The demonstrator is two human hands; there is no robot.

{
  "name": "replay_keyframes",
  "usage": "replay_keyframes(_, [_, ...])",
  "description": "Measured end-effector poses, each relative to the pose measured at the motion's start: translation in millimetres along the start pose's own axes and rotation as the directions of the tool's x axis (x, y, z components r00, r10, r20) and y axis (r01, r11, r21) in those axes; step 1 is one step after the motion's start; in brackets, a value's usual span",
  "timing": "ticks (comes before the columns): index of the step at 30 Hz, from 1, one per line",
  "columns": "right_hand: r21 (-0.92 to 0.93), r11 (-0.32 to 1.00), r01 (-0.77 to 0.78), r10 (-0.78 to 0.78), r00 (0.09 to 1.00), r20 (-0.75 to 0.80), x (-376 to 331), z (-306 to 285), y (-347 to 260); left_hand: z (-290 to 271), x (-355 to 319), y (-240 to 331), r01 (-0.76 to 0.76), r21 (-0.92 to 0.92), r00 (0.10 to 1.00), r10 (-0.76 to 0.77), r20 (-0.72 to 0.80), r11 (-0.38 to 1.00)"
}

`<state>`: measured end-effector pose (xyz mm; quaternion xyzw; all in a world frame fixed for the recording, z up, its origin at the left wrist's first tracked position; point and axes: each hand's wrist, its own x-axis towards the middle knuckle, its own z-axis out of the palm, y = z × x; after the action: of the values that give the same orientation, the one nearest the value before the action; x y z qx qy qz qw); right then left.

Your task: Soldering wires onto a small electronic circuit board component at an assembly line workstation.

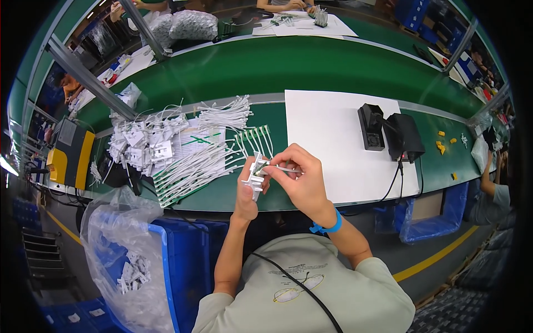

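Green worktop (269,116) | white housing (256,184) held up just left of the white sheet (327,133), left hand (247,198) gripping it | right hand (304,175) pinching a white wire (284,167) at it | step, likely: fitting wire into housing | next seems to call for steady hold, precise push

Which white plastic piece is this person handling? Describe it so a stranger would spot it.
Start at the green workbench and go to its near edge, where the person's bare hands meet. The white plastic housing is in the left hand, to the right of a heap of similar white pieces. Unlike those, it is held, with the right hand close against it.
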<state>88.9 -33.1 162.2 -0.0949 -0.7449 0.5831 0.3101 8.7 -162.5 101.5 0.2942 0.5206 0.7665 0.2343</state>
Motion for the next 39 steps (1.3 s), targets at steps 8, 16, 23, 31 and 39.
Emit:
replay_keyframes(8, [0.551, 0.729, -0.407, 0.307, 0.913, 0.269, 4, -3, 15, 3, -6, -9, 0.079, -0.207, 0.996, -0.085, -0.022, 0.975])
replay_keyframes(16, [0.03, 0.971, -0.237, 0.236, 0.971, 0.034, 2, 0, 18, 0, -1, -32, 0.035, -0.067, 0.993, -0.042, -0.108, 0.997])
replay_keyframes(23, [0.295, 0.932, -0.213, 0.206, 0.977, 0.055, 2, -5, 16, -2, -3, -30, 0.097, -0.241, 0.99, -0.119, -0.078, 0.966])
replay_keyframes(31, [0.29, 0.918, -0.27, 0.199, 0.947, 0.251, 10, -17, 8, -2, -5, -26, 0.174, -0.378, 0.984, -0.177, 0.028, 0.909])
replay_keyframes(39, [0.339, 0.865, -0.371, 0.29, 0.919, 0.265, 4, -10, 10, 4, -6, -27, 0.152, -0.255, 0.987, -0.158, -0.001, 0.955])
